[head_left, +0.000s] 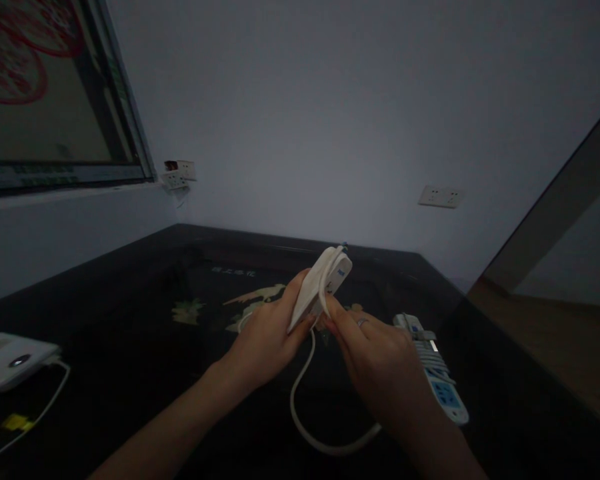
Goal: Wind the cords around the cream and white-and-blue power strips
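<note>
A white power strip (312, 287) is tilted up above the dark table, held by my left hand (273, 327) with the fingers round its side. Along the strip's face runs its white cord (322, 283). My right hand (377, 340), with a ring on one finger, pinches that cord at the strip's lower edge. A loose loop of cord (300, 413) hangs below both hands and passes behind my right forearm. To the right of my right hand lies a second power strip (447, 393), with its cord wound round it.
A white box-shaped device (17, 360) with a cable and a yellow tag (17, 423) lies at the left. The dark table (145, 273) has a bird-and-flower picture. Wall sockets (440, 197) are behind, and a window (55, 87) is at upper left.
</note>
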Demonstrator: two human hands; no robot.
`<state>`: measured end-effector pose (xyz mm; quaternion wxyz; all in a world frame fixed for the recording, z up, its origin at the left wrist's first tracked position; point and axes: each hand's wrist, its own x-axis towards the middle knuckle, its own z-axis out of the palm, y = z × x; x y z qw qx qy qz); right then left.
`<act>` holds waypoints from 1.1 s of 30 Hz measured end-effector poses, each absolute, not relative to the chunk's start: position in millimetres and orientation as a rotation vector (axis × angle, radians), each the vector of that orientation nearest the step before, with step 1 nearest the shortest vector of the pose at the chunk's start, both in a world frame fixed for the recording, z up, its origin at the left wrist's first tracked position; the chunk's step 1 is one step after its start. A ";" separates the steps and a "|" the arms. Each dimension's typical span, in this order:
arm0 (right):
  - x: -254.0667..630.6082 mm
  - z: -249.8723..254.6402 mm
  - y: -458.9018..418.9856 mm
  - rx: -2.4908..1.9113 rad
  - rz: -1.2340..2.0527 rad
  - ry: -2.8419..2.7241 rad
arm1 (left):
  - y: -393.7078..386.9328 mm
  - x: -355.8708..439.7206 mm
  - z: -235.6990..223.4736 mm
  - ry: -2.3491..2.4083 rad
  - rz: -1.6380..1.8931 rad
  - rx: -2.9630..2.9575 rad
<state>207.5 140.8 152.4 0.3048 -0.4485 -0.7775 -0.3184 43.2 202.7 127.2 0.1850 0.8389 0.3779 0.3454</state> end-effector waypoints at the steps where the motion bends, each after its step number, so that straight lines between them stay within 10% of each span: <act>1: 207.5 152.8 140.8 -1.189 -0.851 -2.063 | 203.1 43.3 127.1 1.063 0.974 2.370; 33: 187.2 141.6 138.3 -1.275 -0.933 -2.113 | 201.7 48.8 125.5 0.877 0.928 2.313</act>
